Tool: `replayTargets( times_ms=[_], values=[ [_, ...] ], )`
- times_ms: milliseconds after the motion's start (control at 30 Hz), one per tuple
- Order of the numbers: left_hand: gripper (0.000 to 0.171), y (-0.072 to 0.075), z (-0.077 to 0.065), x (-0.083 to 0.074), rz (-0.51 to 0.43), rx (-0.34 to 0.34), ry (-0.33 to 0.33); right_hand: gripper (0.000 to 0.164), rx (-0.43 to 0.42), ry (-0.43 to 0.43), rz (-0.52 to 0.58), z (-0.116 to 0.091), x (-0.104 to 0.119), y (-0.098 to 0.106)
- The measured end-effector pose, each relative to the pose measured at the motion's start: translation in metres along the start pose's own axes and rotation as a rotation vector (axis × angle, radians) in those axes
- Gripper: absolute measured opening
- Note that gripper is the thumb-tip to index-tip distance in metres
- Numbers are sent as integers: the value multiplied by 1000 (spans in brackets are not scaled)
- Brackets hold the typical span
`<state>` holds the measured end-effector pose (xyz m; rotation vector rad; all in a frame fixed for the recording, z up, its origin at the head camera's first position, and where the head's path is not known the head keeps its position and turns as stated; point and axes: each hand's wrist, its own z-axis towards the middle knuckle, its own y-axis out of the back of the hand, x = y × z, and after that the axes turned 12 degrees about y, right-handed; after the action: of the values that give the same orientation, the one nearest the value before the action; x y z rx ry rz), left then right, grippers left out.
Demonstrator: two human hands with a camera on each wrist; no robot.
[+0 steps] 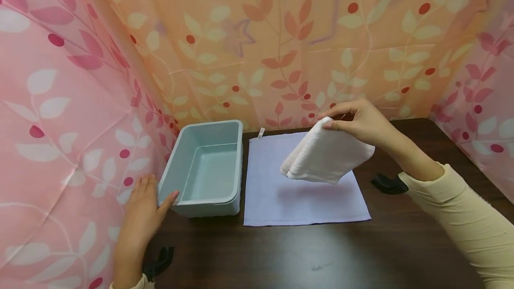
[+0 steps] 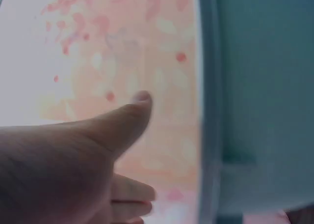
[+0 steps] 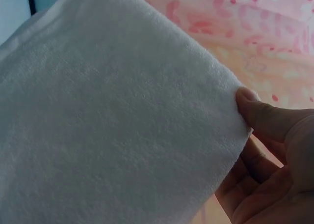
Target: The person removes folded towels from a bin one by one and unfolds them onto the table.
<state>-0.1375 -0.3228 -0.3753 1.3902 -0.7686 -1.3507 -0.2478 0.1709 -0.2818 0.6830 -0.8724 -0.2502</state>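
A folded white towel [image 1: 327,155] hangs in the air over a flat lavender cloth [image 1: 265,191]. My right hand [image 1: 361,121] pinches it by one corner between thumb and fingers. In the right wrist view the towel [image 3: 117,111] fills most of the picture, its corner caught under the thumb [image 3: 267,117]. On the left stands a pale blue-green plastic basin [image 1: 213,171] with nothing inside. My left hand [image 1: 142,213] is at its near left corner, fingers straight and thumb spread toward the rim. The left wrist view shows this hand [image 2: 78,170] beside the basin wall [image 2: 208,111].
The dark wooden table [image 1: 257,253] carries the basin and the lavender cloth, which lies close beside the basin's right side. A small white tag [image 1: 261,133] sticks out at the cloth's far left corner. Patterned curtains [image 1: 281,48] stand behind and at both sides.
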Motion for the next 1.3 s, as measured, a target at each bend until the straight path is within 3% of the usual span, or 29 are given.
replayTargets(
  times_ms=[167,233,300,433,567,700,800,967,1300],
  values=[
    [84,4,-11,-33,-71,-199,-207,18,12,19,-27,-18,-13,14],
    [83,0,-15,-53,-84,-243,-329,18,16,27,-27,-23,-16,19],
    [81,-6,-20,-74,-95,-233,-448,18,19,31,-25,-27,-19,22],
    [76,-29,-30,-111,-81,-80,-653,18,24,36,-16,-31,-23,23],
    [71,-61,-35,-137,-32,153,-765,18,2,16,12,-32,-27,18],
    [70,-98,-36,-149,61,372,-804,19,-10,-18,47,-34,-29,9],
    [70,-120,-37,-151,123,477,-806,19,-27,-55,52,-36,-29,3],
    [70,-140,-38,-149,172,521,-770,22,-88,-123,65,-41,-24,-3],
    [74,-151,-37,-144,167,588,-702,29,-170,-227,189,-50,-7,-24]
  ],
)
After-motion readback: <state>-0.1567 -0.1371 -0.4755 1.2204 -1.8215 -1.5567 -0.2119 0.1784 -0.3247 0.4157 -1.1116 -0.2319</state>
